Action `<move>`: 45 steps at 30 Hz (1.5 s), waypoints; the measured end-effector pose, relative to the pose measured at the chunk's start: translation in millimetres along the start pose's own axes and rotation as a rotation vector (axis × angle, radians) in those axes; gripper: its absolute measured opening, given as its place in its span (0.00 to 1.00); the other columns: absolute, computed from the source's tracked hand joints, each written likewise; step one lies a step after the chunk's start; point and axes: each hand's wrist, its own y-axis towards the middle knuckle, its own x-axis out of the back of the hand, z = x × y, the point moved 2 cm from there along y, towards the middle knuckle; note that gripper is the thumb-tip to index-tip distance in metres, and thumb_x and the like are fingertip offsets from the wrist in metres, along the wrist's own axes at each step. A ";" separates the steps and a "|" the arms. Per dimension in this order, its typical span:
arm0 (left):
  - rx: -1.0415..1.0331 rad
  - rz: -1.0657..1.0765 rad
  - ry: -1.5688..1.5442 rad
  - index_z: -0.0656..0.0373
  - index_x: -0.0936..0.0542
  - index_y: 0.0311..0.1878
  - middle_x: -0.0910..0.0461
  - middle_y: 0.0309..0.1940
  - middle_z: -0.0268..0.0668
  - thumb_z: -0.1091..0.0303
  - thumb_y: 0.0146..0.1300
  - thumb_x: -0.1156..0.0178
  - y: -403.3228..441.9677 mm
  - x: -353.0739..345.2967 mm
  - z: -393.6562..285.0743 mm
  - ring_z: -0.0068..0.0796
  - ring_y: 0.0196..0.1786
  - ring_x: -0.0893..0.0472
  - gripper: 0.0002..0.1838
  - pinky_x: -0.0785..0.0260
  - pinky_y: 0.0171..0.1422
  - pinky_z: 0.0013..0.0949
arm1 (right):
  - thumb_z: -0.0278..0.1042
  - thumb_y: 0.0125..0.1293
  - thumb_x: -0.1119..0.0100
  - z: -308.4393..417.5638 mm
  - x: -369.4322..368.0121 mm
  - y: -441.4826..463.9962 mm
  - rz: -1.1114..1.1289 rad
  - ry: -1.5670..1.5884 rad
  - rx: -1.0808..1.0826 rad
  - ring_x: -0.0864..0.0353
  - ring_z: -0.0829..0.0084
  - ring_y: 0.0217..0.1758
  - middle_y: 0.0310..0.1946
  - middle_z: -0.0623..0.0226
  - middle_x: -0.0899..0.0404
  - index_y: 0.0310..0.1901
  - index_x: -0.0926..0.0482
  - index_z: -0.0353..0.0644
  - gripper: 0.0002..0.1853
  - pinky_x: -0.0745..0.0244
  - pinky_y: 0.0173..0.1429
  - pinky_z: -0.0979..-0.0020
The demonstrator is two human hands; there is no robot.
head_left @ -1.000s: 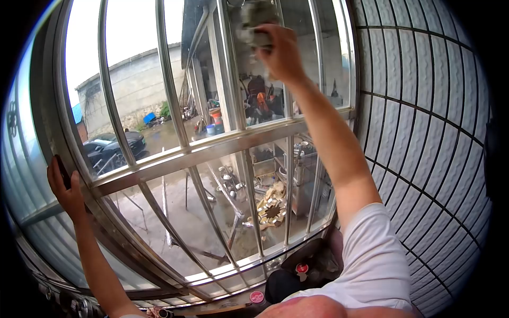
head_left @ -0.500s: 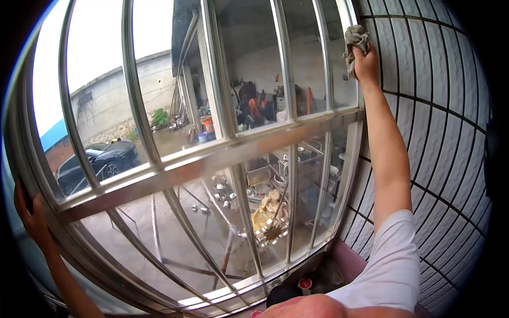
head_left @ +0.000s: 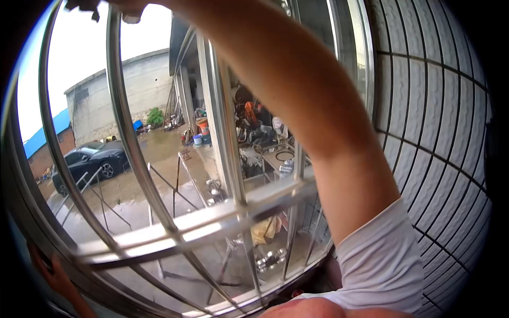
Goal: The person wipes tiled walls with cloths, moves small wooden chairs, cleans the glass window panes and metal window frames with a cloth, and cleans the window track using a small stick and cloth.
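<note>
My right arm reaches across the window to its upper left, and my right hand [head_left: 139,6] is partly cut off by the top edge of the view. A dark, ragged bit of rag [head_left: 85,6] hangs beside it, close to the upper ends of the metal window bars [head_left: 114,69]. The fingers are mostly hidden, but they seem closed on the rag. Low at the left, my left hand [head_left: 55,278] rests against the outer side of the window frame [head_left: 40,212], thumb and fingers apart, holding nothing.
A shiny horizontal rail [head_left: 212,225] crosses the bars. White tiled wall [head_left: 408,100] stands close on the right. Beyond the window lie a yard with a dark car [head_left: 93,161], metal racks, buckets [head_left: 199,140] and a grey wall [head_left: 127,90].
My right hand has swept with the rag from the right window edge to the upper left. The view has shifted, and my left hand appears lower along the frame.
</note>
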 end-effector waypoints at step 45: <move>-0.141 -0.084 -0.086 0.54 0.27 0.57 0.26 0.53 0.39 0.66 0.58 0.40 26.6 -17.0 -19.0 0.37 0.55 0.27 0.22 0.35 0.59 0.36 | 0.18 0.55 0.55 90.9 58.1 -400.1 -0.365 0.279 -0.763 0.29 0.73 0.36 0.34 0.62 0.27 0.29 0.25 0.32 0.06 0.31 0.40 0.73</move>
